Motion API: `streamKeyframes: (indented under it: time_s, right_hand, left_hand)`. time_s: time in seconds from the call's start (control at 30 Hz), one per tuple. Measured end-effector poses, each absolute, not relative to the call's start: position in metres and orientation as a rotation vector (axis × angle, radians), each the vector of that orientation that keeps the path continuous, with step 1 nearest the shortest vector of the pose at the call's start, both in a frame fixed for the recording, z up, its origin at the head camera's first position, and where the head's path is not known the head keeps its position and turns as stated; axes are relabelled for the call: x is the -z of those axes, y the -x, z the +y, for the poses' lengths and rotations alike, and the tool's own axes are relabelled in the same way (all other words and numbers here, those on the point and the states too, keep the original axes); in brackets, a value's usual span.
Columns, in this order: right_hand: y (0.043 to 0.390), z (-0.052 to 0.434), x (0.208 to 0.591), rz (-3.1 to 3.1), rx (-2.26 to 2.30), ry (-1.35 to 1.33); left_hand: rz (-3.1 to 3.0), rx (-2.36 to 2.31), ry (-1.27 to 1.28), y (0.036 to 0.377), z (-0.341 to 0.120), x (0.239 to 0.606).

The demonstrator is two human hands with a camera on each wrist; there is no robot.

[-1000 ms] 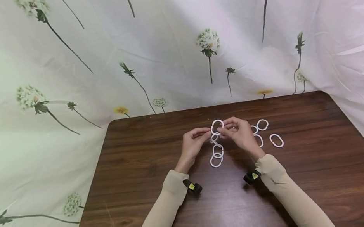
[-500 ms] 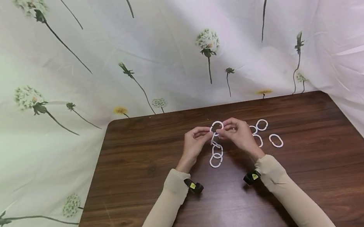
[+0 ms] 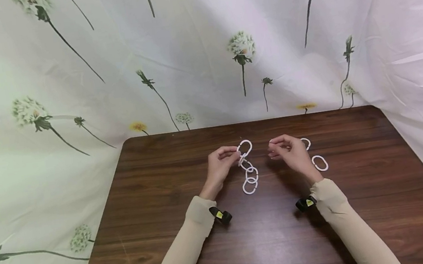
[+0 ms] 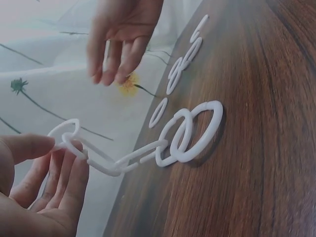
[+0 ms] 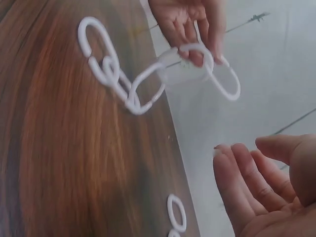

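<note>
A chain of several white plastic links hangs from my left hand (image 3: 217, 170), whose thumb and fingertips pinch it near its top link (image 3: 251, 144). In the left wrist view the chain slopes down, and its lowest link (image 4: 215, 123) rests on the table. Each link is an oval ring with a small gap in its side. My right hand (image 3: 293, 154) hovers to the right of the chain, apart from it. Its fingers are loosely bent, with nothing between them in the right wrist view.
Loose white links lie to the right on the brown wooden table (image 3: 160, 231); one loose link (image 3: 326, 164) is near the right wrist, and others are partly behind the right hand. A flower-printed cloth (image 3: 193, 61) hangs behind the table.
My right hand has let go of the top link and moved right, over some of the loose links. The left hand has shifted slightly left, still pinching the chain.
</note>
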State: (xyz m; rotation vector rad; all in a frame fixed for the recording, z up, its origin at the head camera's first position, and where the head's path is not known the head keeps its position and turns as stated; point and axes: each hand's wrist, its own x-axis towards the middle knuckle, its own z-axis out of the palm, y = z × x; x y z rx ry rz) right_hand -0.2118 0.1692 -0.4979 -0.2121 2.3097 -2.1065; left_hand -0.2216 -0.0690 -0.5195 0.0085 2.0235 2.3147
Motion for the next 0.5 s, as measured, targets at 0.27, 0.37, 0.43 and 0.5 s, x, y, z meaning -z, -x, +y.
streamKeyframes:
  time_s: [0.27,0.37,0.43,0.5]
  right_hand:
    - [0.202,0.197,0.501,2.528,1.884,0.159]
    - [0.204,0.211,0.515,2.611,1.784,0.129]
    - [0.203,0.219,0.523,2.650,1.734,0.127]
    - [0.200,0.225,0.527,2.671,1.711,0.124]
  left_hand:
    - [2.018,-2.319,-0.003,0.223,-0.072,0.519]
    - [2.013,-2.325,-0.005,0.223,-0.073,0.521]
    - [2.014,-2.327,-0.004,0.222,-0.075,0.522]
    - [2.016,-2.319,0.004,0.221,-0.076,0.523]
